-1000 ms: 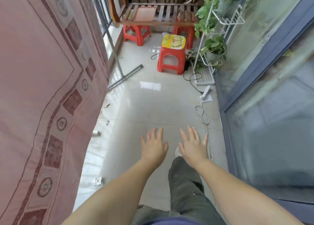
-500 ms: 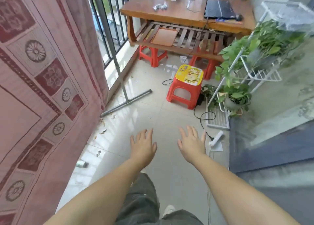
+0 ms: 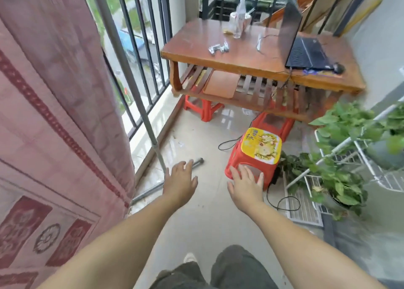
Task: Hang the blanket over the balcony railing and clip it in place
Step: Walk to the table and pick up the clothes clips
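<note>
I am looking down the balcony with both arms stretched out ahead of me, and the hanging part of the job is reading as done: the pink patterned blanket [image 3: 54,125] is draping down along my left side, filling the left of the view and covering the black balcony railing [image 3: 150,48] there, though I cannot see its top edge or how it is lying over the rail. My left hand [image 3: 180,180] is hovering empty with fingers spread above the tiled floor [image 3: 203,223], near the grey metal pole [image 3: 140,105] that is leaning by the railing. My right hand [image 3: 244,184] is likewise empty and spread, in front of the red stool [image 3: 258,153], and I cannot tell whether it is touching it. Neither hand is carrying a clip. I am judging that clipping is what is left, and that the small metallic pieces [image 3: 218,48] lying on the wooden surface [image 3: 251,55] at the far end, well apart from my hands, may be the clips; they are too blurred to be sure.
</note>
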Available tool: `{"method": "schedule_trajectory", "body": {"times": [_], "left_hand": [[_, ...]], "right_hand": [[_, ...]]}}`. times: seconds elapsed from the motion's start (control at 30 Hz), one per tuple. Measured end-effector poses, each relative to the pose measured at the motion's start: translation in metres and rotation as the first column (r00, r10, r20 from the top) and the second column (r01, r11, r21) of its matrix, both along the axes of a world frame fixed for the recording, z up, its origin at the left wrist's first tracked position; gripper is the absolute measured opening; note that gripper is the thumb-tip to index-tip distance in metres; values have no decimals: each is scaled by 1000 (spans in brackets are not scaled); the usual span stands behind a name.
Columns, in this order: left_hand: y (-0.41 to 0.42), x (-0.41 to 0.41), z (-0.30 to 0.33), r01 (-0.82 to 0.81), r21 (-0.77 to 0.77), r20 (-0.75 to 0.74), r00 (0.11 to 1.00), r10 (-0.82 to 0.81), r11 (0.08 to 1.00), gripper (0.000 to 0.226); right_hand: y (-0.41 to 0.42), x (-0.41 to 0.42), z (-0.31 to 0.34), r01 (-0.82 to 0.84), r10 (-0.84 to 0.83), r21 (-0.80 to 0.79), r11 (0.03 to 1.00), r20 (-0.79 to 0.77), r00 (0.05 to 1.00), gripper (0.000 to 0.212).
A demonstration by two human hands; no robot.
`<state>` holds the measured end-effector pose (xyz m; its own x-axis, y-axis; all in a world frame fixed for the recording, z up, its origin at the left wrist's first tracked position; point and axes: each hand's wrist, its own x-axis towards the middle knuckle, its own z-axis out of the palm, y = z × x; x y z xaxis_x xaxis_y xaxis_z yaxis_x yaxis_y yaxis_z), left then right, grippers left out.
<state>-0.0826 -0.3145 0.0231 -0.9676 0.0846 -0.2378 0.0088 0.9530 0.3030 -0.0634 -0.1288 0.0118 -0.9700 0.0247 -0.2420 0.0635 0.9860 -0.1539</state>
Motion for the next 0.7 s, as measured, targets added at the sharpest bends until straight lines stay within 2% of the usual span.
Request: {"method": "schedule_trajectory", "body": {"times": [0.27,0.47,0.7], "left_hand": [[9,-164,-8,25,-23,-15,1000,-25,999,52],[34,-303,-2,-44,-19,-51,998,43,999,51],[50,-415,1,-23,-4,30,999,24,1000,50]], "right_hand": [[19,-176,-7,-10,9,11,1000,30,1000,50],[49,-325,-3,-78,77,48,996,23,997,51],[60,-456,2,-66,61,39,997,111,992,51]]}}
